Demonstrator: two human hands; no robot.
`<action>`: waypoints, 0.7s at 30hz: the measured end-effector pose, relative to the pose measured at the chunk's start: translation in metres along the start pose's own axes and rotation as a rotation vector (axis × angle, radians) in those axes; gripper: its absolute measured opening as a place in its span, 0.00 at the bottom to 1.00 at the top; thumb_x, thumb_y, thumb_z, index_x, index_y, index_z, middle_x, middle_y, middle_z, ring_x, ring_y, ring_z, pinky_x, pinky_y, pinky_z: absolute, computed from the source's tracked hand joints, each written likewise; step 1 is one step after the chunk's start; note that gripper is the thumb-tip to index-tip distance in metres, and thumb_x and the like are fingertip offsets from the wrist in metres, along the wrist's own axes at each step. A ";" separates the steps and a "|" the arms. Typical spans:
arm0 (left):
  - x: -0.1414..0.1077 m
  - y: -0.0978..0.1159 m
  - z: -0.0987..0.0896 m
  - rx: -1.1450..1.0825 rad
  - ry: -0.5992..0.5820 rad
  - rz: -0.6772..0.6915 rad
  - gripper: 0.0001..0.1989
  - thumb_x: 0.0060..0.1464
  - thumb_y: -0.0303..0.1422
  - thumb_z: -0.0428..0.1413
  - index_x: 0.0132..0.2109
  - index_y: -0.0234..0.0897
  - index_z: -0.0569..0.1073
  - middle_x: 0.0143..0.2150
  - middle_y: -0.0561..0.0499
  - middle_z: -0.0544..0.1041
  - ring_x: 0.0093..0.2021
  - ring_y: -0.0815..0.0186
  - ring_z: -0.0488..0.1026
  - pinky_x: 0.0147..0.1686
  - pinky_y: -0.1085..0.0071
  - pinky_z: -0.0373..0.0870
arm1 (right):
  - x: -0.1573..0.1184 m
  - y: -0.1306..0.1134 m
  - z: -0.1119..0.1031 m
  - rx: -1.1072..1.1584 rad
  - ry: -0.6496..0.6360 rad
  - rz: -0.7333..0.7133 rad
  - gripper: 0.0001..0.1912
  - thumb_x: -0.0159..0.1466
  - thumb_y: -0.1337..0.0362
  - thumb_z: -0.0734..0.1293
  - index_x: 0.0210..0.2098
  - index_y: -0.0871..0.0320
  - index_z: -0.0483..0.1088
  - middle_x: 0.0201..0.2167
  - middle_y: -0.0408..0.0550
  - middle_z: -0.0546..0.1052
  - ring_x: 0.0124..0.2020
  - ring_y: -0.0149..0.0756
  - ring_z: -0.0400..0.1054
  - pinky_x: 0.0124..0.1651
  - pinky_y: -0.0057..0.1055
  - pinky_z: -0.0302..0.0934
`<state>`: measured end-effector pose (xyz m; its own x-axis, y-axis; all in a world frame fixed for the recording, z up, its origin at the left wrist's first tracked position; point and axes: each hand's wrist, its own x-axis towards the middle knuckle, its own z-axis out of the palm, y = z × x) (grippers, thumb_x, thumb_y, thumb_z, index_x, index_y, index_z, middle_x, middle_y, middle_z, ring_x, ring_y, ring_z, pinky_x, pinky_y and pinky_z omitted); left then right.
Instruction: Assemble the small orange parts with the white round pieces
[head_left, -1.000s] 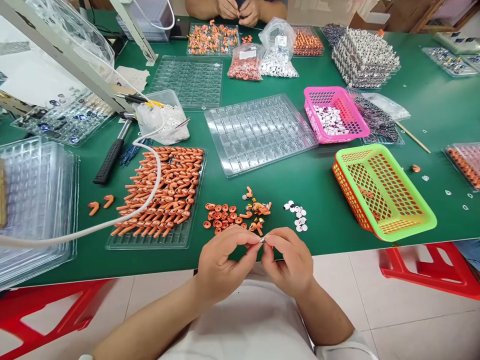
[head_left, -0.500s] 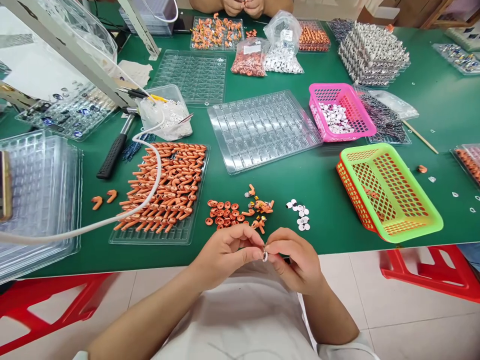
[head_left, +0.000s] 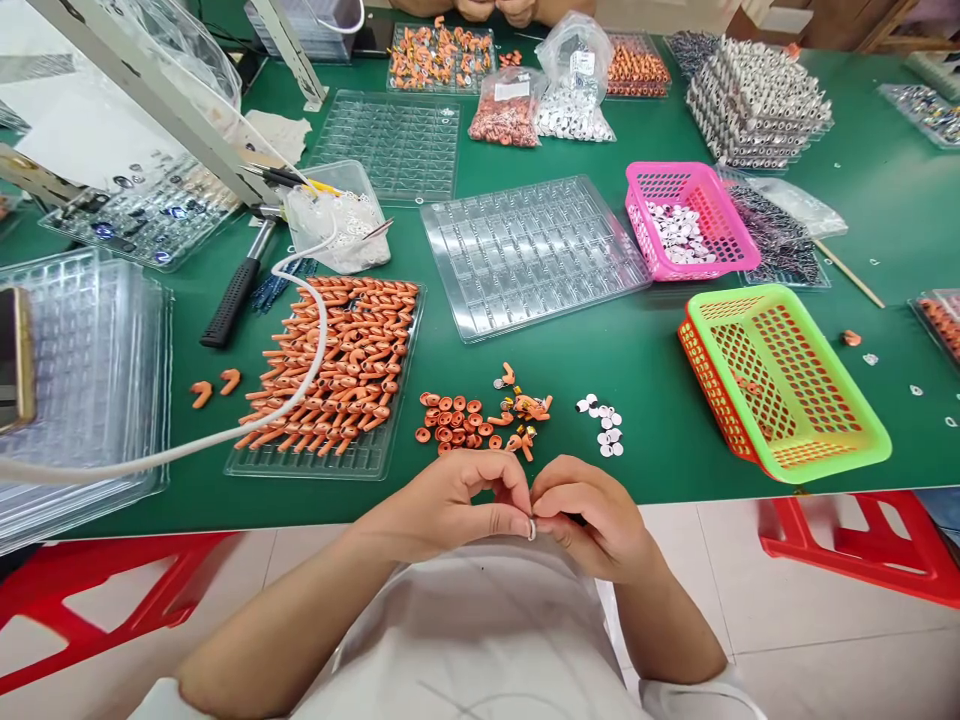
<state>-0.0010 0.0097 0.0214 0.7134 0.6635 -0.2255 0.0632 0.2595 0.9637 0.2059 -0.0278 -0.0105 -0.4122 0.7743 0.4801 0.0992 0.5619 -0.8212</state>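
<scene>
At the lower centre of the frame the left hand and the right hand meet at the fingertips, thumbs and forefingers pinched together on a small white piece; the piece sits between them, in front of the table's near edge, mostly hidden by the fingers, so its full shape cannot be told.

Just above the hands, at the centre of the frame, lie a cluster of round orange caps and, to their right, a loose heap of orange parts with metallic bits; further right is a small group of white discs, some overlapping, a few showing black.

Left of the caps, a clear tray bears dense rows of orange stemmed pieces; a white cable curves across them; two loose orange pieces lie to the tray's left, below a black-handled hammer.

In the middle of the frame rests a clear moulded tray; right of it stands a pink basket holding white pieces, and below that a green basket nested in a red one; at the top edge, another person's hands are partly in view, behind a tray of orange parts.
</scene>
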 end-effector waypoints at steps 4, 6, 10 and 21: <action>0.000 -0.002 0.000 0.035 -0.004 0.010 0.05 0.56 0.32 0.60 0.33 0.35 0.74 0.32 0.49 0.77 0.33 0.67 0.72 0.35 0.72 0.69 | 0.000 0.000 -0.001 -0.005 -0.026 -0.001 0.06 0.68 0.70 0.63 0.44 0.56 0.68 0.36 0.49 0.75 0.36 0.34 0.70 0.36 0.32 0.66; -0.001 -0.002 0.000 0.064 -0.008 0.026 0.06 0.57 0.33 0.59 0.34 0.35 0.74 0.32 0.49 0.76 0.34 0.67 0.71 0.35 0.71 0.69 | 0.000 0.000 -0.001 -0.011 -0.035 0.004 0.06 0.67 0.70 0.63 0.43 0.56 0.68 0.35 0.48 0.75 0.35 0.34 0.69 0.35 0.32 0.65; -0.002 -0.001 0.001 0.138 -0.020 0.077 0.08 0.62 0.33 0.54 0.35 0.35 0.72 0.33 0.49 0.74 0.33 0.67 0.69 0.35 0.71 0.68 | 0.000 -0.002 0.000 -0.035 -0.040 0.021 0.07 0.65 0.72 0.64 0.41 0.55 0.68 0.35 0.47 0.74 0.34 0.34 0.69 0.35 0.32 0.65; -0.003 0.000 0.003 0.294 0.014 0.156 0.08 0.63 0.31 0.52 0.34 0.37 0.70 0.31 0.51 0.72 0.32 0.68 0.68 0.33 0.73 0.67 | -0.003 -0.002 0.002 -0.111 0.019 -0.025 0.09 0.65 0.71 0.64 0.44 0.53 0.67 0.33 0.45 0.74 0.31 0.33 0.69 0.33 0.31 0.64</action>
<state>-0.0011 0.0052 0.0229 0.7209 0.6893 -0.0718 0.1542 -0.0585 0.9863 0.2049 -0.0315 -0.0108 -0.3984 0.7644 0.5068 0.1891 0.6092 -0.7701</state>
